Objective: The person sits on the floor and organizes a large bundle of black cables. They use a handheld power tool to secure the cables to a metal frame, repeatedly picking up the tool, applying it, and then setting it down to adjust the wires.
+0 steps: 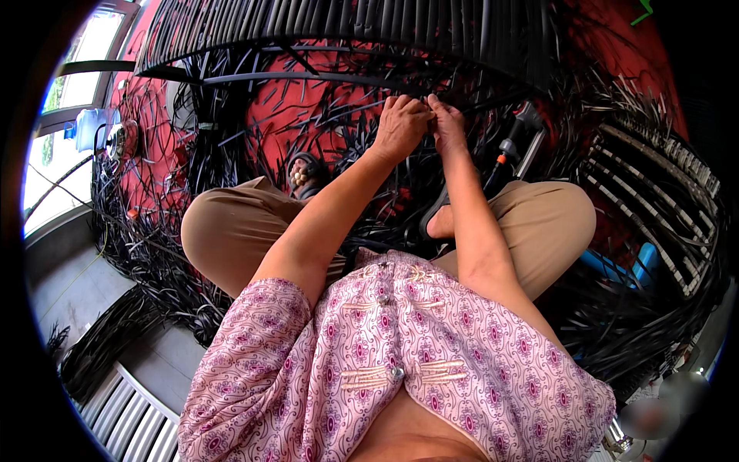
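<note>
A large black woven frame (pixel 346 27), made of closely set dark strips, spans the top of the view. Just below its lower rim, my left hand (pixel 402 125) and my right hand (pixel 446 123) meet, their fingertips pinched together. Whatever lies between the fingers is too small and hidden to make out. Loose black plastic strips (pixel 358 142) hang and lie around both hands. A black and silver hand tool (pixel 527 119) with an orange ring rests right of my right hand.
Tangled black strips (pixel 146 254) cover much of the red floor sheet (pixel 285 104). At the right stands a slatted frame (pixel 654 196) with pale bands, near a blue plastic piece (pixel 645 264). A white slatted seat (pixel 127 420) is at lower left. My bent legs flank my arms.
</note>
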A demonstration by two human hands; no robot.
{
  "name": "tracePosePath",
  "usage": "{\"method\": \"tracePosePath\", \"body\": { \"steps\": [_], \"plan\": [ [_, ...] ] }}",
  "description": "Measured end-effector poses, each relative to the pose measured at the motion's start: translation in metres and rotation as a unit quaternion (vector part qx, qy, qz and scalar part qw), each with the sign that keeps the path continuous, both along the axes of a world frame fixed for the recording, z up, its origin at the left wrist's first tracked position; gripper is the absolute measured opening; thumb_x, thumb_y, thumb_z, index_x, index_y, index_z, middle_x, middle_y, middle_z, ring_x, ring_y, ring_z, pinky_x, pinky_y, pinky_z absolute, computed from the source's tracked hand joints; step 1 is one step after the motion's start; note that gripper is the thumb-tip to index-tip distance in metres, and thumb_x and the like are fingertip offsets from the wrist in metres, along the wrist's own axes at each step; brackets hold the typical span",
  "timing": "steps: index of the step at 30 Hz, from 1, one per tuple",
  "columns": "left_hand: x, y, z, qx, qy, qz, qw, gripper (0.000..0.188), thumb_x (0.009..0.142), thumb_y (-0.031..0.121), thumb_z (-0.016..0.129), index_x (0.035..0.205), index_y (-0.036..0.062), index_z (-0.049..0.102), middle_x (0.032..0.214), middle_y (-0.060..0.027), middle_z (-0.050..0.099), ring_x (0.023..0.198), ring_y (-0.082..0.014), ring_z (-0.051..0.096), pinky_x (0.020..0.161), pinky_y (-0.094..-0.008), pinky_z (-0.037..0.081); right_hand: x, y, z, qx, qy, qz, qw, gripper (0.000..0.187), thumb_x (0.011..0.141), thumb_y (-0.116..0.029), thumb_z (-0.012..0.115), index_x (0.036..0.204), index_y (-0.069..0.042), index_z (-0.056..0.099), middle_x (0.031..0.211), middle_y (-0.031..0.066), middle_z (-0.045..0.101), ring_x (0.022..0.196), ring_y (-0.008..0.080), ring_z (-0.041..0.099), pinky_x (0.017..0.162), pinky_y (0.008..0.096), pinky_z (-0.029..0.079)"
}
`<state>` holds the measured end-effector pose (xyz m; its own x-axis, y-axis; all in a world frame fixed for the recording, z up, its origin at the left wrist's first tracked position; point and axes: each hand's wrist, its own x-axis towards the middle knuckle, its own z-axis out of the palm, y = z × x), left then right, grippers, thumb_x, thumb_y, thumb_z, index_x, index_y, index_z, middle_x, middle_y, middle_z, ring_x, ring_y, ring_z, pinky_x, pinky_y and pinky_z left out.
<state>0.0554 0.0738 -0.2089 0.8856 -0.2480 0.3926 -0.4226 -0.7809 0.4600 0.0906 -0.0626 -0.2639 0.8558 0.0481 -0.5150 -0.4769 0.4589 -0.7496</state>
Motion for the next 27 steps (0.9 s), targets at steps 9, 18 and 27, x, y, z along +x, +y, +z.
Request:
{"method": "tracePosePath", "body": {
  "steps": [9,18,27],
  "plan": [
    [0.007,-0.002,0.017,-0.046,0.024,0.065,0.997,0.018,0.075,0.007,0.065,0.089,0.0156,0.070,0.092,-0.0039,0.062,0.095,-0.0276,0.057,0.083,-0.0414,0.042,-0.011,0.003,-0.004,-0.011,-0.073,0.016,0.997,0.020,0.093,-0.027,0.070,0.088,-0.008,0.067,0.072,0.0003,0.065,0.056,0.0092,0.059,0.051,0.0232,0.044],
    [0.093,0.012,-0.006,0.012,0.246,0.065,0.967,0.039,0.091,0.042,0.057,0.094,0.0053,0.071,0.086,-0.0142,0.071,0.089,-0.0360,0.068,0.078,-0.0452,0.052,-0.017,0.009,-0.024,-0.022,-0.013,-0.011,1.000,0.024,0.089,-0.029,0.075,0.098,-0.008,0.070,0.080,0.0027,0.071,0.062,0.0100,0.066,0.054,0.0229,0.047],
    [0.156,-0.009,-0.003,0.084,0.691,-0.041,0.717,0.050,0.092,0.052,0.051,0.080,0.0101,0.075,0.076,-0.0057,0.073,0.062,-0.0166,0.068,0.056,-0.0316,0.053,-0.004,0.019,-0.045,-0.045,-0.005,-0.047,0.998,0.022,0.092,-0.028,0.071,0.100,-0.007,0.070,0.080,0.0007,0.071,0.065,0.0101,0.068,0.053,0.0229,0.051]
  ]
}}
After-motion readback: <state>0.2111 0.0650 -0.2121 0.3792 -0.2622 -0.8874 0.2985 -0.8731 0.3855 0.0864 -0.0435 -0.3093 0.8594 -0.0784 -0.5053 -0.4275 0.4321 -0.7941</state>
